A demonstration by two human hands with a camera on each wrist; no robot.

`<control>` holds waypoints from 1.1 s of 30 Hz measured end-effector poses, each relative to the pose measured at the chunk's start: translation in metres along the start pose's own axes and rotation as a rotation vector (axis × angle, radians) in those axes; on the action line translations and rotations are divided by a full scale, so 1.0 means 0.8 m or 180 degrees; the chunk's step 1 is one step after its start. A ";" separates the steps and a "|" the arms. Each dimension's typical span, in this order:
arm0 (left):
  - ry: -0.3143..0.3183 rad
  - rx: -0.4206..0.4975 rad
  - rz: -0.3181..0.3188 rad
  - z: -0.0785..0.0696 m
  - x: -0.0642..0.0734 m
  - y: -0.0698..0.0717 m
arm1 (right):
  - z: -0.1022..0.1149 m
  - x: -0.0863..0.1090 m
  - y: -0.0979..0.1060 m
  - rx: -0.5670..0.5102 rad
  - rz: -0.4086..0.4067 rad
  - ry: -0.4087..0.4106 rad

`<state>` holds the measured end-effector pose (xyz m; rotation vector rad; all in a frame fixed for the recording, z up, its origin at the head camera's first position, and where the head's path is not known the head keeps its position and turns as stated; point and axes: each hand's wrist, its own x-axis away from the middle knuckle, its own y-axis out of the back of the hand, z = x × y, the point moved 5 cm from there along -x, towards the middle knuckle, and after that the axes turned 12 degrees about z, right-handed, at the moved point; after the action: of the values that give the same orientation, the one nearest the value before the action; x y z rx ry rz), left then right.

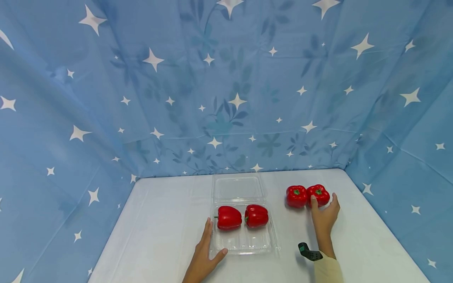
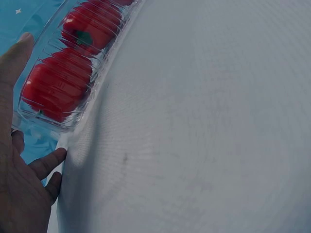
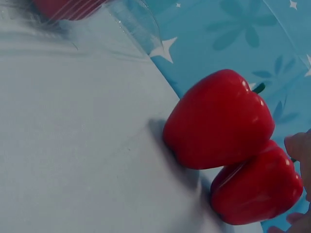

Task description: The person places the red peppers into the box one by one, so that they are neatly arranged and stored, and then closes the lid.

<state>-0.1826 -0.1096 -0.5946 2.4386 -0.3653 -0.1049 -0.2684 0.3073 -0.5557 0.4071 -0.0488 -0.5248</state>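
Note:
A clear plastic clamshell box [image 1: 238,244] lies with its lid [image 1: 238,189] folded back. Two red bell peppers, one on the left [image 1: 229,217] and one on the right [image 1: 256,216], lie on their sides in its tray. Against the tray's left side rests my left hand [image 1: 204,253], its fingers extended and thumb apart. Two more red bell peppers, a left one [image 1: 296,196] and a right one [image 1: 318,195], stand side by side on the table. My right hand [image 1: 325,218] is spread at the right one, thumb in front and fingers to its right. The right wrist view shows only part of this hand [image 3: 303,160].
The white tabletop [image 1: 159,236] carries the box and peppers. Behind and at both sides hangs a blue curtain [image 1: 226,118] with white stars and leaves. A dark device [image 1: 310,252] is strapped to my right wrist, by the beige sleeve [image 1: 328,269].

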 end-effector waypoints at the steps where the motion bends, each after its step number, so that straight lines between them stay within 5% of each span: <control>1: -0.0002 0.0006 0.0002 0.000 0.000 0.000 | -0.001 -0.001 0.000 0.0006 0.0027 -0.0006; 18: -0.0116 0.0007 -0.0103 -0.002 0.002 0.001 | -0.012 -0.011 0.000 -0.0022 0.0190 -0.0043; 33: -0.0147 -0.0020 -0.0120 -0.002 0.004 0.002 | -0.018 -0.006 0.003 -0.0305 -0.0054 -0.0182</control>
<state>-0.1798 -0.1105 -0.5923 2.4407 -0.3392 -0.1786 -0.2691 0.3167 -0.5677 0.2992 -0.0752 -0.5534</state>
